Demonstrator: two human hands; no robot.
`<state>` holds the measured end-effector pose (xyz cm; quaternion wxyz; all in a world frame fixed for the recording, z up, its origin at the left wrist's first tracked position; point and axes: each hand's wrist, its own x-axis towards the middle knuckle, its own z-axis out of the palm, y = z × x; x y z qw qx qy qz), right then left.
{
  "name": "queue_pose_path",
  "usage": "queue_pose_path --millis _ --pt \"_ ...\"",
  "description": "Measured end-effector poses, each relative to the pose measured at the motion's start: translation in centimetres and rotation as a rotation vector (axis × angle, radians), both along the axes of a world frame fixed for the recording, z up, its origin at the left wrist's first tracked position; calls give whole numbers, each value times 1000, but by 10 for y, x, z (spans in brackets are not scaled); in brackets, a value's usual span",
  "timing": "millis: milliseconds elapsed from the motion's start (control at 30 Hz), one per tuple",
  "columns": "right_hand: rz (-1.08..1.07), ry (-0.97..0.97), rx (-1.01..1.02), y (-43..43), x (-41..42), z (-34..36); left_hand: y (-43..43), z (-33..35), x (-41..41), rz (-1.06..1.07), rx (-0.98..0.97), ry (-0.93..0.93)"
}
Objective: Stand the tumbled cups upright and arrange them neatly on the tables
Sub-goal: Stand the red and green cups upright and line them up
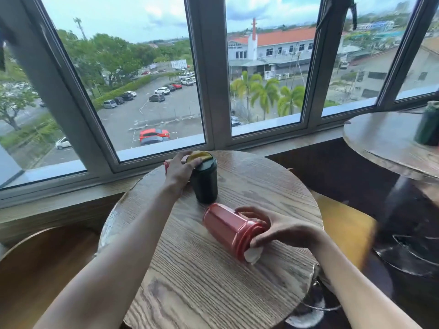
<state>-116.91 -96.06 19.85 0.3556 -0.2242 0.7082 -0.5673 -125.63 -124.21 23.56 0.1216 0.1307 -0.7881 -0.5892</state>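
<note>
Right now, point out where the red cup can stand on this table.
Bare wood lies between the red cup and the near table edge, and right of the upright dark green cup. It is crowded at the window side, around the left hand.

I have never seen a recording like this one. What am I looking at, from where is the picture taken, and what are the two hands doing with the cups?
One camera, worn on a person's head, looks down at both bare hands. No robot is involved. On the round wooden table a dark green cup stands upright; the left hand rests on its yellow lid. The right hand grips the lid end of a red cup lying on its side. A second table, at right, carries another dark cup.
</note>
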Motion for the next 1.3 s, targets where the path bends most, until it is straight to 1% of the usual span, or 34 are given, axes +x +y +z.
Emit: queue_pose_path --millis 100,167,233,367,500,633,833,1100,1300 --pt "-13 10 -31 0 -1 -9 -3 -1 1 -1 2 2" --pt "-58 10 -71 -2 -1 -10 -4 -1 2 -17 5 10" --pt "-113 33 -69 -5 -3 -3 -5 0 3 -30 7 11" --pt "-173 91 19 -18 -14 32 -6 0 1 -39 14 9" --pt "-231 26 121 -37 -37 61 -6 -2 -2 -50 31 0" --pt "-314 -18 199 -51 -61 72 -8 -2 -4 -47 33 -14" --pt "-308 -29 239 -58 -85 78 -6 -2 -4 -61 59 -7" --pt "-241 79 371 -60 -99 73 -6 -6 -3 -77 94 9" --pt "-261 30 319 -62 -110 71 -5 -6 -2 -82 95 25"
